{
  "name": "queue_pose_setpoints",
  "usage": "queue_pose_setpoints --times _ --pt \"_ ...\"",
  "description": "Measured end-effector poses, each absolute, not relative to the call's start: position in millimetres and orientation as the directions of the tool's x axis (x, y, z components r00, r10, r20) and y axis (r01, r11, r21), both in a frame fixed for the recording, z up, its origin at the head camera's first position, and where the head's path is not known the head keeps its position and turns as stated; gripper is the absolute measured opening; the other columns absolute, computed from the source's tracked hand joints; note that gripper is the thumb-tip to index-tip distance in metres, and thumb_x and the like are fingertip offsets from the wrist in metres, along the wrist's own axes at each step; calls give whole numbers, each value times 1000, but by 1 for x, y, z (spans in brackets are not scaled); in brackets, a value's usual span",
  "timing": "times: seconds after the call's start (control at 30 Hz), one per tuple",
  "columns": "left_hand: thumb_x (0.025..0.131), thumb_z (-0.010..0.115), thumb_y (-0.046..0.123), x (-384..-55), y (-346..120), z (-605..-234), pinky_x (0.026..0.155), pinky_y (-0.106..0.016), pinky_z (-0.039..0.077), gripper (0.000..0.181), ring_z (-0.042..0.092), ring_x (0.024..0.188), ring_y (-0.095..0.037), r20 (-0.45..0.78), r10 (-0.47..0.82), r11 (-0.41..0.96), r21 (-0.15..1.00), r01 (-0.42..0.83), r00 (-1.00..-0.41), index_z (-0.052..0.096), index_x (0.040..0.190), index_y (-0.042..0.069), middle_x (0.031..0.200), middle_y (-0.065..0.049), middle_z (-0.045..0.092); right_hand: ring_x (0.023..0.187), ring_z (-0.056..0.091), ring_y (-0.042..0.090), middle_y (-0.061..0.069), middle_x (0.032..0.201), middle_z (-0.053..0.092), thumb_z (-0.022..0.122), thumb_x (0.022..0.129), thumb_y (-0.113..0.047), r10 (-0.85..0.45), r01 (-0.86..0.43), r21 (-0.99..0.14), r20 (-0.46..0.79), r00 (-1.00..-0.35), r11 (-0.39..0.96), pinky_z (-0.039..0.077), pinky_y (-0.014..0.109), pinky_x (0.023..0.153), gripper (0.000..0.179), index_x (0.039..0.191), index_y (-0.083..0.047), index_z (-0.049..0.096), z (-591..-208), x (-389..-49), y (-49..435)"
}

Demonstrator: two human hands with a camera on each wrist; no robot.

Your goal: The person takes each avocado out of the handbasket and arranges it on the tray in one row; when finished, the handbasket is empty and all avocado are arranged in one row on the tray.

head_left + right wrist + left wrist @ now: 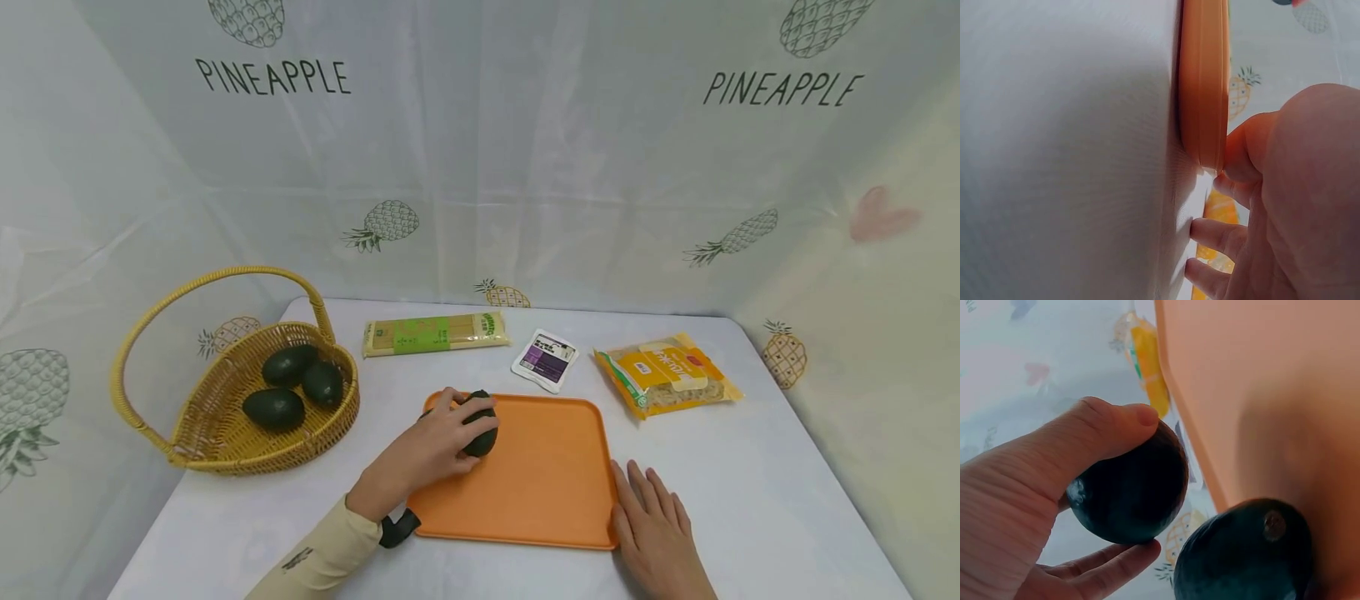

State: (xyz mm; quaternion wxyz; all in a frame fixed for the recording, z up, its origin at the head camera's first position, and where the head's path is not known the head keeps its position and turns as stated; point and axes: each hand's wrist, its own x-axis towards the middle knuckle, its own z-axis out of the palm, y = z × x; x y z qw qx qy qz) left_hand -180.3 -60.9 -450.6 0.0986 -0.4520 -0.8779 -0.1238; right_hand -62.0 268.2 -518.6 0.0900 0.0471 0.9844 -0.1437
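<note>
My left hand (450, 437) grips a dark green avocado (482, 437) over the left part of an orange tray (555, 467). In the left wrist view the thumb lies across the top of this avocado (1135, 487) and the fingertips are beneath it. A second avocado (1244, 556) sits on the tray close by; in the head view the left hand hides most of it. At the tray's near right corner, my right hand (652, 529) rests with fingers extended on the white table, its thumb at the tray's rim (1204, 94) in the right wrist view.
On the left stands a yellow wicker basket (255, 465) with a tall handle and three avocados (274, 409) inside. Behind the tray lie a pack of dried noodles (442, 333), a white and purple sachet (546, 360) and a yellow food bag (667, 375). A pineapple-print curtain hangs behind.
</note>
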Motion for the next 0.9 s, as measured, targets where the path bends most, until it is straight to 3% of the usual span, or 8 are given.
queue_pose_setpoints --times 0.2,0.33,0.57,0.73,0.9 --pt "91 89 25 -180 -53 -453 101 -51 61 54 60 129 -47 212 809 554 38 832 -548 66 139 17 155 -12 59 161 19 54 25 174 28 45 113 -31 73 128 -271 -204 -976 954 13 80 126 61 170 -13 31 -518 -63 268" --pt "91 89 30 -182 -45 -454 102 -48 61 53 62 127 -44 185 817 563 -59 824 -545 66 138 20 153 -9 60 161 18 54 25 175 27 45 113 -32 78 134 -272 -208 -975 953 12 80 126 62 170 -13 30 -518 -64 268" --pt "91 88 34 -185 -39 -461 114 -51 54 51 66 125 -37 84 836 549 -125 826 -543 65 134 20 150 -8 63 161 18 54 25 174 28 45 113 -31 72 132 -287 -209 -975 949 12 80 126 61 170 -13 30 -519 -63 268" --pt "91 87 37 -186 -41 -465 113 -49 55 51 66 127 -35 81 835 550 -146 822 -544 65 134 21 150 -8 63 161 17 54 25 175 27 44 114 -33 71 132 -286 -214 -974 949 11 80 126 62 170 -14 29 -519 -64 269" --pt "90 88 41 -185 -44 -466 97 -41 63 52 63 126 -35 104 817 577 -134 806 -568 66 133 23 146 -8 64 161 17 54 25 175 27 44 114 -33 69 129 -284 -212 -975 950 12 80 126 62 171 -14 29 -519 -64 269"
